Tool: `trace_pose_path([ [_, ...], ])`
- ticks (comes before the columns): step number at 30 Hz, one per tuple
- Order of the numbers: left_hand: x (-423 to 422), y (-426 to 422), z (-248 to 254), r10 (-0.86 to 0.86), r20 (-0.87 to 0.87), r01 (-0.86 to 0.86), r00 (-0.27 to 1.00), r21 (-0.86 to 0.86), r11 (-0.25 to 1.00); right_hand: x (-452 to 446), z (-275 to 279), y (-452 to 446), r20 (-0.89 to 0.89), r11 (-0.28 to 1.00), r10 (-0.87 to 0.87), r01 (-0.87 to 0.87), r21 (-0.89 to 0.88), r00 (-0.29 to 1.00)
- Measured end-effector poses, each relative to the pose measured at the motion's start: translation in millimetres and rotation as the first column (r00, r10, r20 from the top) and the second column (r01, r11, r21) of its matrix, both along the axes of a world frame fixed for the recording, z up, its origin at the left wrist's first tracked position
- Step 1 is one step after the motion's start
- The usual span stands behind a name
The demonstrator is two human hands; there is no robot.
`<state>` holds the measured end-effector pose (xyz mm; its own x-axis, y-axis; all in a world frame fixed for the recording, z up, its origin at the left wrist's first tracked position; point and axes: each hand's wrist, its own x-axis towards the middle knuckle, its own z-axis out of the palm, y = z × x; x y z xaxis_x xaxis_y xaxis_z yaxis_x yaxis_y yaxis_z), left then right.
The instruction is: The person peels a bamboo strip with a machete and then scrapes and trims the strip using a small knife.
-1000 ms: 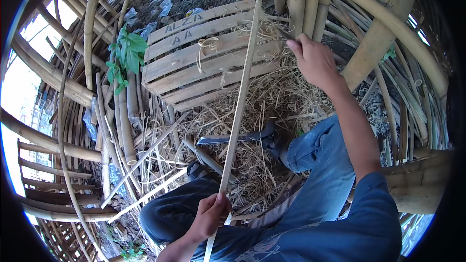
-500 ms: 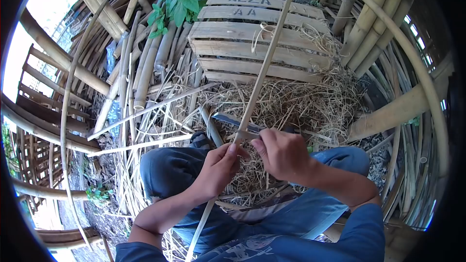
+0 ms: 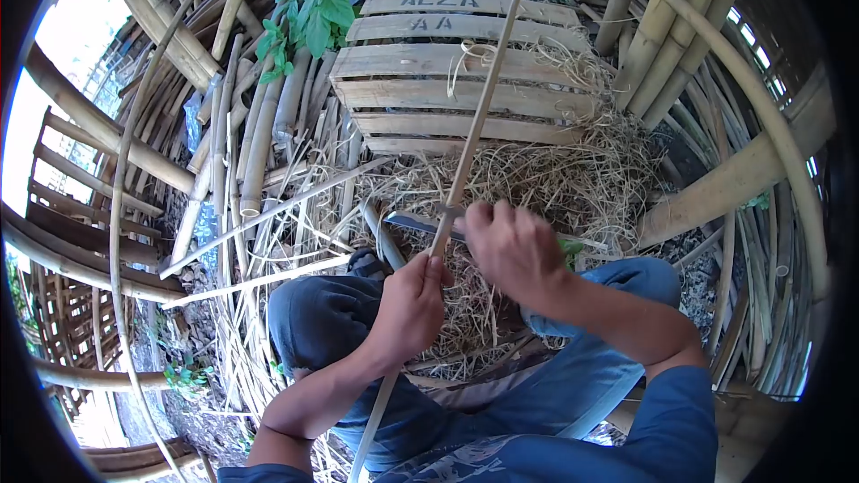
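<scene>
A long, thin bamboo strip (image 3: 479,125) slants from beside my lap up past the wooden crate. My left hand (image 3: 413,302) is closed around it over my knees. My right hand (image 3: 512,246) is closed on a knife, its fingers smeared a little by motion; the handle is mostly hidden in the fist. The knife's dark blade (image 3: 413,222) points left and crosses the strip just above my left hand, touching it. Below both hands lies a heap of curly bamboo shavings (image 3: 537,188).
A slatted wooden crate (image 3: 456,61) marked "ALZA AA" stands ahead, shavings on its right side. Bamboo poles (image 3: 268,139) and loose strips (image 3: 277,215) lie at left, near a green leafy plant (image 3: 324,13). A thick bamboo pole (image 3: 707,201) slants at right.
The strip's far end has dropped lower in view, drawn back toward me. My right hand and the knife have shifted slightly up along the strip. My left hand still grips it.
</scene>
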<state>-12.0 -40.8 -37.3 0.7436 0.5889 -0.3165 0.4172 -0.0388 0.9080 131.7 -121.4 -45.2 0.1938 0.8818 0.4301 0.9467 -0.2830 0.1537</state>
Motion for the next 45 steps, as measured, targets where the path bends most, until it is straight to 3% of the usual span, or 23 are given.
trace_pose_path([
  [2,-2.7,-2.3,-2.2,-0.04,-0.041,0.039,0.998,-0.007,0.999,22.9,-3.2,5.6,-0.015,0.99,-0.137,0.137,-0.04,0.99],
  [4,-4.6,-3.4,-5.4,-0.056,-0.055,0.056,0.997,-0.013,0.998,33.8,-7.5,3.1,-0.008,0.986,-0.152,0.151,-0.065,0.988],
  [8,-6.8,0.4,-11.2,-0.074,-0.06,0.077,0.995,0.036,0.996,9.1,-5.0,-0.4,-0.187,0.988,-0.117,0.094,-0.124,0.975],
  [10,-5.9,-0.3,-8.6,-0.065,-0.07,0.068,0.995,0.035,0.997,-13.1,-6.9,-6.6,-0.201,0.993,0.03,-0.052,-0.103,0.979],
  [11,-5.6,-0.4,-6.5,-0.059,-0.072,0.062,0.996,0.031,0.998,-15.7,-10.7,-7.7,-0.135,0.994,0.091,-0.098,-0.05,0.987],
  [21,-5.5,2.8,0.4,-0.052,-0.103,0.06,0.993,0.074,0.995,10.7,-9.8,-1.0,-0.189,0.998,0.062,-0.066,-0.014,0.98],
  [27,-8.9,2.7,-0.3,-0.046,-0.091,0.053,0.995,0.085,0.995,27.0,-14.2,2.8,-0.071,0.998,0.055,-0.054,0.014,0.996],
  [30,-13.0,3.4,1.3,-0.065,-0.112,0.071,0.992,0.051,0.996,50.1,-18.1,4.8,-0.042,0.992,-0.111,0.108,-0.064,0.993],
  [35,-15.1,3.5,2.8,-0.074,-0.125,0.078,0.989,0.023,0.997,57.0,-23.5,7.6,-0.021,0.999,-0.016,0.017,0.047,1.0],
  [40,-19.5,3.4,2.5,-0.063,-0.069,0.074,0.996,0.17,0.983,58.3,-22.3,10.9,-0.063,0.999,-0.015,0.018,0.05,0.998],
  [45,-23.6,4.0,4.1,-0.076,-0.081,0.089,0.994,0.171,0.981,62.5,-23.6,14.4,0.031,0.998,-0.038,0.036,0.054,0.999],
])
